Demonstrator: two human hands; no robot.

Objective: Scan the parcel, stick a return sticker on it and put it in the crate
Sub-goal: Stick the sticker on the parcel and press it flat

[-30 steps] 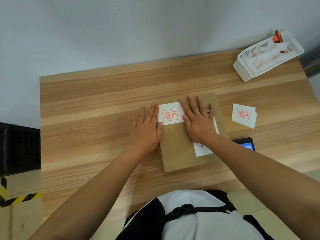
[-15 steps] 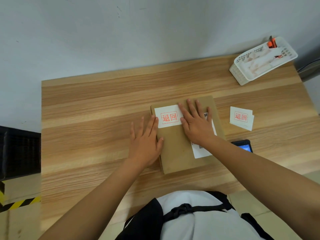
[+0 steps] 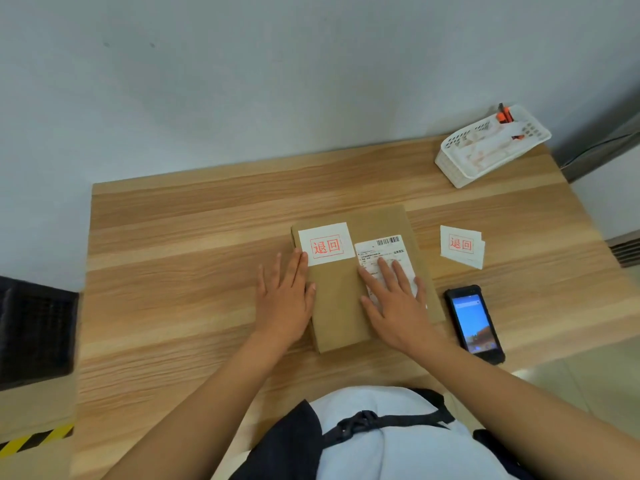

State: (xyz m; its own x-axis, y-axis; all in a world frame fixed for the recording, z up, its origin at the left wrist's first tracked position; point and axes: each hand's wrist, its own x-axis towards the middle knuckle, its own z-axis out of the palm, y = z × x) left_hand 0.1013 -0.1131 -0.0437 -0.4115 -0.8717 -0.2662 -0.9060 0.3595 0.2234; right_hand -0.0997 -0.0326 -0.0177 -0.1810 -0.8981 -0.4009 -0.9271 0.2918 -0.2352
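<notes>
A flat brown cardboard parcel [image 3: 337,306] lies in the middle of the wooden table [image 3: 173,271]. A white return sticker [image 3: 325,244] with red characters is stuck on its far left corner, beside a white shipping label [image 3: 381,249] with a barcode. My left hand [image 3: 285,299] lies flat, fingers apart, against the parcel's left edge. My right hand [image 3: 394,303] rests flat on the near part of the shipping label. The black crate [image 3: 34,334] sits at the left, below table level.
A small stack of spare return stickers [image 3: 462,245] lies right of the parcel. A black handheld scanner [image 3: 474,323] with a lit screen lies near the right front edge. A white plastic basket [image 3: 491,145] with an orange tool stands at the far right corner.
My right hand slid back from the sticker toward me, uncovering the barcode label. My left hand moved back along the parcel's left edge. The view shifted, showing the whole scanner.
</notes>
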